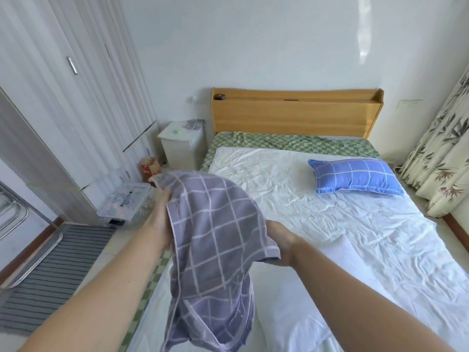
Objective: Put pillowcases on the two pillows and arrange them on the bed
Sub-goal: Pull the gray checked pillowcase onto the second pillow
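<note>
Head view has you standing at the foot of the bed (317,199), both bare forearms reaching in from six o'clock. You hold a grey-purple checked pillowcase (213,237) up in the air over the near left corner of the mattress — it hangs bunched and loose, its lower folds draping toward the bottom edge of the frame. Your left hand (161,219) grips the cloth at its nine o'clock side, fingers curled into the fabric and mostly hidden by it. Your right hand (279,243) pinches a hemmed corner at the pillowcase's three o'clock side, thumb over the edge. Beneath the right forearm a white pillow (304,301) lies bare on the white sheet, partly covered by the hanging cloth. Toward one o'clock, well apart from your hands, a blue checked pillow (355,179) already in its case lies on the sheet near the right side of the bed, short of the green checked strip at the head. At twelve o'clock stands the wooden headboard (297,113); at eleven, a white nightstand (181,146) just beside it. At nine o'clock a clear storage box (127,203) sits on the floor by the wardrobe (76,97) — a striped mat (55,270) lies nearer you.
</note>
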